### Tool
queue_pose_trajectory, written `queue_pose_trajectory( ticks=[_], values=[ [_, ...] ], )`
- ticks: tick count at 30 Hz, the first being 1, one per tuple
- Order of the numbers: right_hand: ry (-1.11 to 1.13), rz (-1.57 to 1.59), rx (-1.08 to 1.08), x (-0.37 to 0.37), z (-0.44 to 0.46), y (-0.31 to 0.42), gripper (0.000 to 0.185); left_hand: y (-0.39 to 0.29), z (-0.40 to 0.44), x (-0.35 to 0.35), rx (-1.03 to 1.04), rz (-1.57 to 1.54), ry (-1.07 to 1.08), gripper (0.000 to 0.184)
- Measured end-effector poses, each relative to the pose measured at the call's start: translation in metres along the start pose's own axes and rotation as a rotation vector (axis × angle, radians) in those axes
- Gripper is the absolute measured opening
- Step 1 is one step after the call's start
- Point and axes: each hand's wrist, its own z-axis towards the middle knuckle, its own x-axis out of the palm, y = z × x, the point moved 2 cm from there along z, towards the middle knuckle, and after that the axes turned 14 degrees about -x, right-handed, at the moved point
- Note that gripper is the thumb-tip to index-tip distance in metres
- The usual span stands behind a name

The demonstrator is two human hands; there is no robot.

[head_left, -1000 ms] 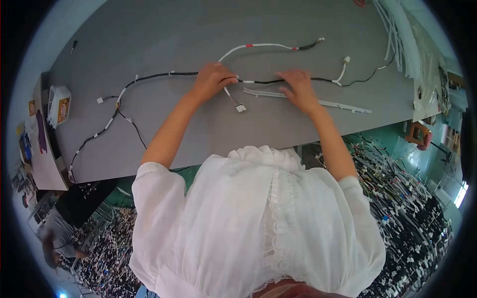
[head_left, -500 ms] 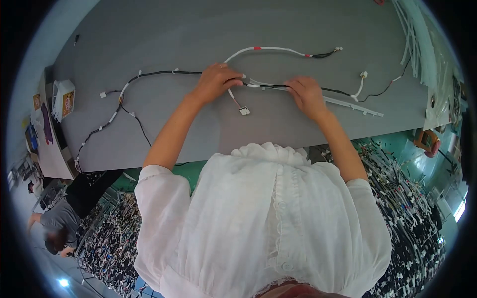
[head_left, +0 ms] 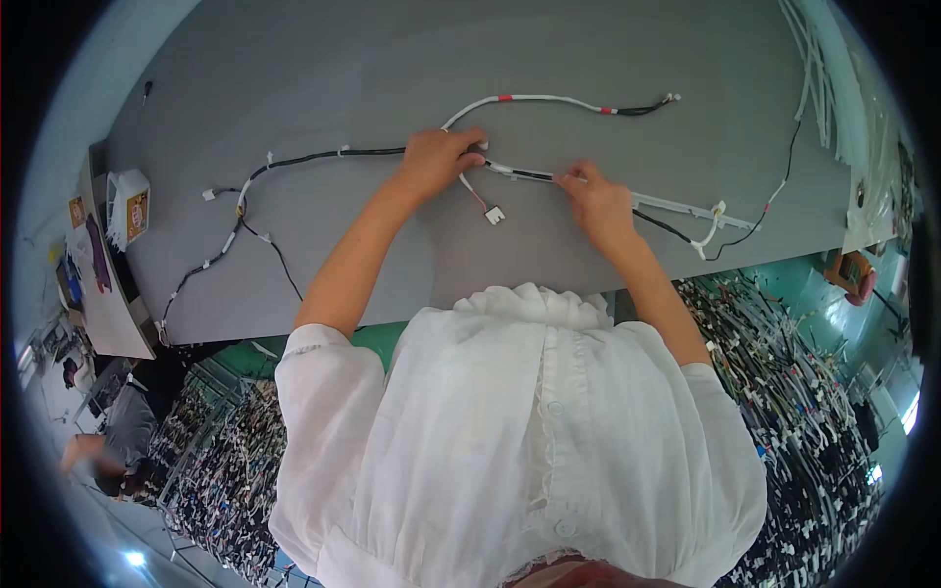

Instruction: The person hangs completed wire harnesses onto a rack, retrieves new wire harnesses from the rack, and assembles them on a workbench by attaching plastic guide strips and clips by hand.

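A wire harness (head_left: pixel 323 154) with black and white branches lies across the grey table. My left hand (head_left: pixel 439 164) is closed around its middle, where a white branch with red bands (head_left: pixel 554 98) and a short branch with a white connector (head_left: pixel 495 215) come out. My right hand (head_left: pixel 600 206) pinches the black cable together with a long white plastic strip (head_left: pixel 676 205). Between my hands, the cable lies along this strip. Right of my right hand the cable hangs away from the strip, towards a white bend (head_left: pixel 704 240). My fingertips hide the exact contact.
Clear plastic bags and white tubes (head_left: pixel 823 88) lie at the table's right end. A white box (head_left: pixel 127 211) stands at the left edge. Bundles of harnesses (head_left: pixel 794 412) hang on both sides behind me. Another person (head_left: pixel 127 431) is at the lower left.
My right hand has turned and now pinches cable and strip together. The strip's left part has come up against the cable between my hands. The cable's right end has shifted down over the strip.
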Motion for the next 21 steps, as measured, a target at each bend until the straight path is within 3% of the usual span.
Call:
queue_pose_trajectory(
  ticks=[3, 6, 9, 12, 15, 18, 21],
  values=[
    [-0.037, 0.010, 0.052, 0.008, 0.002, -0.007, 0.026, -0.003, 0.004, 0.002, -0.056, 0.012, 0.041, 0.025],
    [-0.095, 0.011, 0.027, 0.015, -0.003, -0.011, 0.024, -0.009, 0.001, 0.002, -0.011, 0.177, -0.056, 0.025],
    [-0.085, -0.055, 0.041, 0.012, -0.004, -0.005, 0.025, -0.021, -0.020, 0.001, 0.213, 0.344, -0.475, 0.027],
    [-0.123, -0.098, 0.001, 0.001, -0.006, 0.004, 0.022, -0.051, -0.034, 0.014, 0.363, 0.110, -0.602, 0.028],
    [-0.222, -0.101, 0.056, 0.007, -0.014, 0.002, 0.021, -0.076, -0.026, 0.055, 0.337, -0.301, -0.404, 0.023],
    [-0.430, -0.219, 0.116, -0.012, -0.031, -0.012, 0.017, -0.075, -0.009, 0.075, 0.366, -0.407, -0.449, 0.017],
    [-0.459, -0.125, 0.165, -0.021, -0.065, -0.029, 0.026, -0.072, -0.009, 0.081, 0.370, -0.395, -0.487, 0.014]
  ],
)
